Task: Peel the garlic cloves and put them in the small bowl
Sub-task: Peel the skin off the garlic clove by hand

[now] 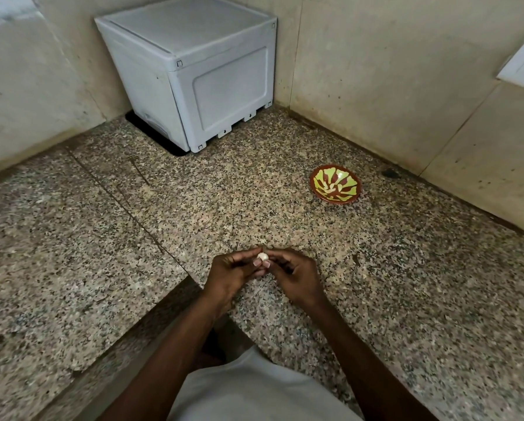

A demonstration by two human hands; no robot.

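1. Both hands meet low in the middle of the view, over the speckled granite counter [376, 284]; the left hand [228, 276] and the right hand [297, 276] have their fingertips curled in together round one garlic clove [262, 256], each pinching it from its own side
2. The clove shows as a small pale lump between the fingertips, held clear above the counter; most of it is hidden, so its long axis and which way its tip points cannot be told, nor how much skin is left on it
3. The small bowl [335, 184], red-brown with a yellow-green pattern, stands on the counter at about one o'clock from the hands, well apart from them; it looks to hold no cloves yet
4. The right hand is the nearer one to the bowl, so by my judgement it would carry the clove up and to the right once the skin is off, while the left hand lets go
5. A grey plastic box [190, 71] sits in the far corner at about eleven o'clock, away from that path
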